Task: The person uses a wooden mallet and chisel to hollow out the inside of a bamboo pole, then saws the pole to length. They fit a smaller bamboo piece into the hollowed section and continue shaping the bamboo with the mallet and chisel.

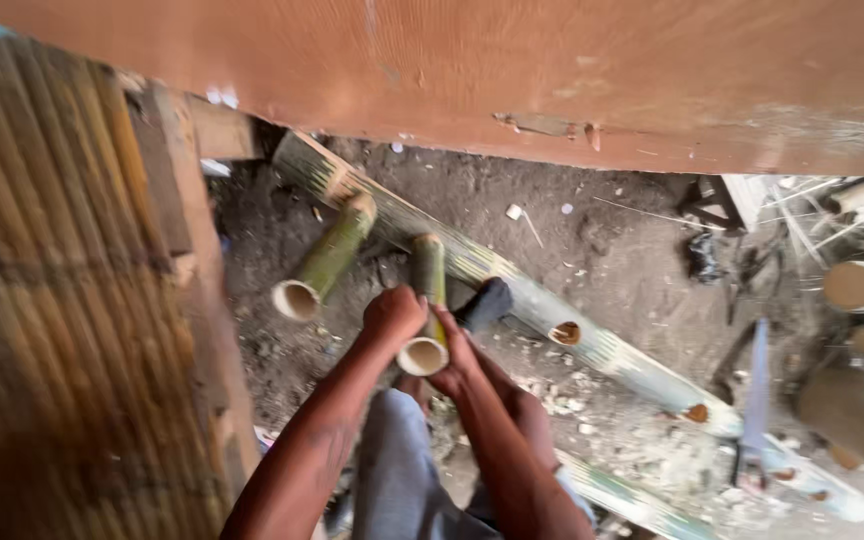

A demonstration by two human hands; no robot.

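A short green bamboo tube leans on a long bamboo pole, its open cut end facing me. My left hand grips its left side near the open end. My right hand wraps the same tube from the right and below. A second short green bamboo tube lies just to the left, also resting against the pole, untouched. My knees in grey trousers show below the hands.
A hand saw lies on the dirt at right, beside sawdust and chips. Cut bamboo ends stack at far right. A brown wooden board spans the top; a ribbed bamboo wall fills the left.
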